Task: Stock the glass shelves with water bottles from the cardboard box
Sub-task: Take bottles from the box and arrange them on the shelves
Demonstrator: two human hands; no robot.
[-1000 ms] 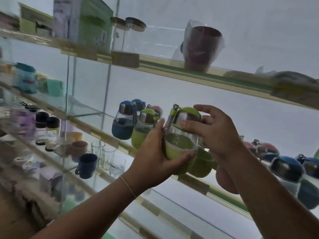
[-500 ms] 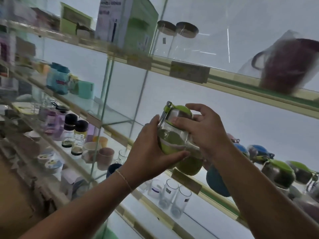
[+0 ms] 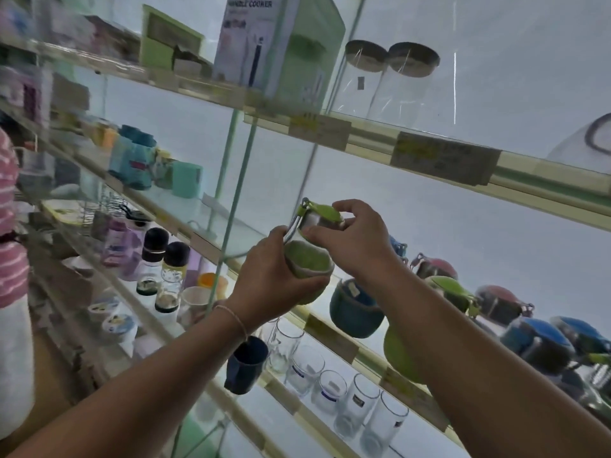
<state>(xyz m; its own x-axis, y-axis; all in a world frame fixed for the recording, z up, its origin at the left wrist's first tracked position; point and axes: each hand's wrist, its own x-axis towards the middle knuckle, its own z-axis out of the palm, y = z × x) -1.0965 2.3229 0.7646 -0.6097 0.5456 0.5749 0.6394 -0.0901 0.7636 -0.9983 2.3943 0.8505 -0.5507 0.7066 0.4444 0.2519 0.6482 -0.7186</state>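
Note:
A round glass water bottle with a green sleeve and green lid (image 3: pixel 309 259) is held up in front of the middle glass shelf (image 3: pixel 330 332). My left hand (image 3: pixel 267 276) grips its body from the left and below. My right hand (image 3: pixel 350 239) pinches the lid and neck from the right. More bottles stand on that shelf to the right: a dark blue one (image 3: pixel 353 309), a green one (image 3: pixel 449 292), red-lidded ones (image 3: pixel 502 302) and blue-lidded ones (image 3: pixel 542 342). The cardboard box is out of sight.
Drinking glasses (image 3: pixel 330 388) and a dark blue mug (image 3: pixel 246 365) sit on the shelf below. Two tall clear jars (image 3: pixel 386 84) and a green product box (image 3: pixel 281 44) stand on the upper shelf. A vertical glass divider (image 3: pixel 231 180) runs left of the bottle. A person in striped clothing (image 3: pixel 10 226) is at far left.
The view has swung left and the held bottle now sits further left along the shelf, past the other bottles. Both hands keep their hold on it.

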